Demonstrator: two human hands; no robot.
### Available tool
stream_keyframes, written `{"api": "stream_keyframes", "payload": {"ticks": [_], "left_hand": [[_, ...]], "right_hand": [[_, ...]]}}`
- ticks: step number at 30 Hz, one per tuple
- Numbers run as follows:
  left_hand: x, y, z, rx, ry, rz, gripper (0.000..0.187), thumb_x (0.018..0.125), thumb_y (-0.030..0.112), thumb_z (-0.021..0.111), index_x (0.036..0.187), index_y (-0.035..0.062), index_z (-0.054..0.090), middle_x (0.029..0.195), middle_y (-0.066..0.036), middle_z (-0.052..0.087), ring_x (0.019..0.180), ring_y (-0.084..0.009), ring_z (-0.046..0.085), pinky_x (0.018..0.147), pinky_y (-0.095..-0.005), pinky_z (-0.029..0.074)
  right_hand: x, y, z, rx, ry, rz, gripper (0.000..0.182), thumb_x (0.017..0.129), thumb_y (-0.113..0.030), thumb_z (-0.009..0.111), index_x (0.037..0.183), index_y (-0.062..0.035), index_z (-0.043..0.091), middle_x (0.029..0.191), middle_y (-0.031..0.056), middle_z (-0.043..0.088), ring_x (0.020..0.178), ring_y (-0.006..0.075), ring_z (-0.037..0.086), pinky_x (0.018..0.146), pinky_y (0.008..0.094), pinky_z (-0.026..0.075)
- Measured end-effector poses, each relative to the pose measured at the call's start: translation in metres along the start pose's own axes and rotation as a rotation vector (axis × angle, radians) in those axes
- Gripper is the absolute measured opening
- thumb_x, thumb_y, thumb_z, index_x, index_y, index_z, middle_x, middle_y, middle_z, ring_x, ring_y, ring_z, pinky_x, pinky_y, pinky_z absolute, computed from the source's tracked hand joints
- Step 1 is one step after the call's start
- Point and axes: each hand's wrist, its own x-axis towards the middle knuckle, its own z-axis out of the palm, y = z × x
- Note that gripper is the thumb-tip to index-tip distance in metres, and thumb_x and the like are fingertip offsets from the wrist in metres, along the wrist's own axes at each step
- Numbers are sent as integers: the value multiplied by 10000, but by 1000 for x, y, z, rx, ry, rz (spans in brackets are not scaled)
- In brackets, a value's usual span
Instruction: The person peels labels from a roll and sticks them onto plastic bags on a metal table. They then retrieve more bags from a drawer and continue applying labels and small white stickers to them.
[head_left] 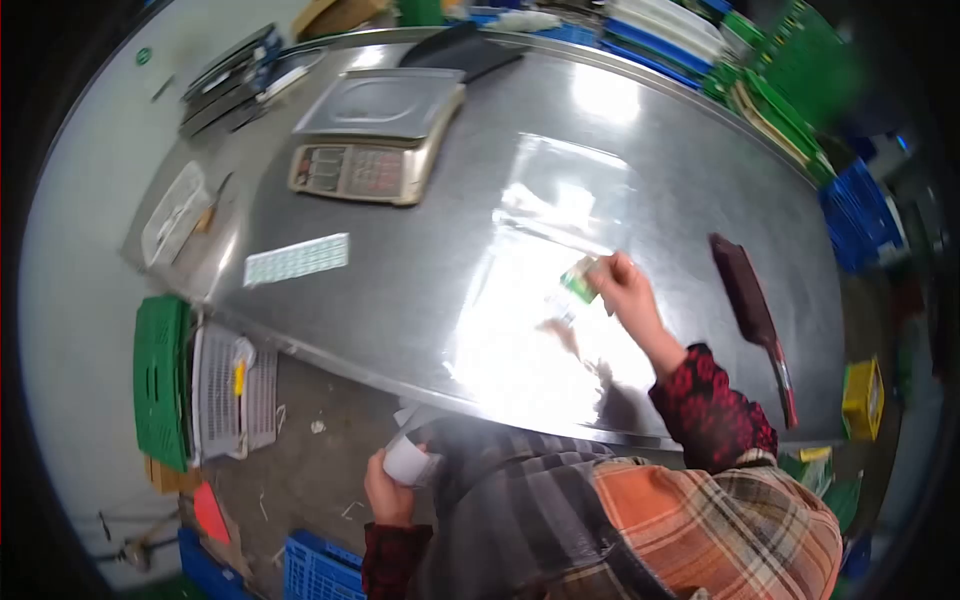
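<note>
My right hand [632, 303] is over the steel table, thumb and fingers pinched on a small green-and-white label [578, 283]. Under and beyond it lies a clear plastic bag [572, 178], partly lost in the bright glare. My left hand [390, 497] is low, off the table's near edge, with its fingers around a white paper roll [408, 462]. A loose strip of paper seems to come off the roll.
A digital scale [365, 110] stands at the back left, with a sheet of pale green stickers [297, 260] nearer me. To the right lies a dark-bristled brush [745, 290]. Crates [165, 380] stand at the left, and a blue crate [320, 568] sits on the floor.
</note>
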Motion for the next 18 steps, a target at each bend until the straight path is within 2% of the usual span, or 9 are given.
{"api": "stream_keyframes", "payload": {"ticks": [3, 4, 7, 8, 9, 11, 14, 16, 18], "left_hand": [[-19, 4, 27, 529, -284, 57, 424, 931, 263, 329, 1033, -95, 531, 937, -198, 632, 887, -293, 622, 841, -388, 475], [-46, 26, 73, 1194, -399, 326, 441, 945, 247, 282, 1010, -102, 544, 952, -187, 652, 916, -273, 623, 844, -372, 471], [-31, 8, 62, 1040, -503, 64, 441, 955, 233, 273, 992, -102, 558, 987, -177, 659, 940, -231, 623, 857, -341, 457], [-27, 4, 55, 710, -489, -143, 407, 954, 200, 298, 1046, -102, 555, 1033, -165, 652, 963, -210, 613, 879, -312, 435], [-24, 3, 52, 790, -499, -148, 400, 952, 197, 311, 1077, -106, 541, 1056, -161, 642, 985, -210, 602, 893, -307, 425], [-20, 2, 50, 949, -515, -153, 400, 947, 191, 339, 1139, -114, 512, 1103, -153, 624, 1030, -210, 579, 922, -298, 406], [-28, -1, 58, 594, -478, -371, 368, 942, 216, 414, 1189, -27, 538, 1096, -93, 618, 987, -163, 579, 864, -285, 437], [-28, 1, 53, 798, -546, -354, 426, 930, 229, 420, 1240, -58, 471, 1225, -96, 537, 1110, -160, 500, 947, -286, 372], [-26, 1, 42, 963, -584, -368, 463, 918, 230, 441, 1278, -61, 431, 1295, -90, 492, 1177, -153, 452, 992, -284, 332]], "right_hand": [[26, 49, -44, -65, -24, 119, 193, 836, -224, 627, 896, -46, 581, 719, 10, 582, 569, 55, 490, 471, 213, 382], [27, 58, -43, -96, -72, 141, 210, 826, -231, 640, 903, -44, 585, 720, 15, 583, 574, 62, 498, 481, 219, 394], [22, 68, -14, -162, -194, 147, 285, 797, -256, 665, 954, -28, 598, 745, 56, 592, 670, 132, 548, 605, 293, 458], [24, 81, -2, -162, -214, 85, 301, 790, -254, 665, 973, -27, 591, 754, 86, 599, 700, 182, 568, 638, 324, 463], [29, 87, 9, -163, -235, 19, 318, 783, -251, 665, 993, -26, 583, 762, 117, 605, 731, 231, 588, 671, 354, 467], [35, 89, 23, -496, -252, -27, 392, 771, -252, 667, 1075, -39, 540, 836, 159, 601, 773, 300, 595, 696, 388, 469], [37, 71, 26, -762, -166, -36, 502, 757, -263, 675, 1162, -57, 463, 954, 197, 575, 828, 371, 586, 721, 428, 472], [35, 56, 16, -805, -112, -51, 555, 747, -289, 690, 1174, -68, 413, 1042, 192, 529, 846, 383, 581, 724, 436, 483], [18, 59, -1, -797, -324, -143, 537, 746, -302, 691, 1147, -68, 421, 1010, 176, 520, 826, 376, 584, 709, 436, 486]]}}
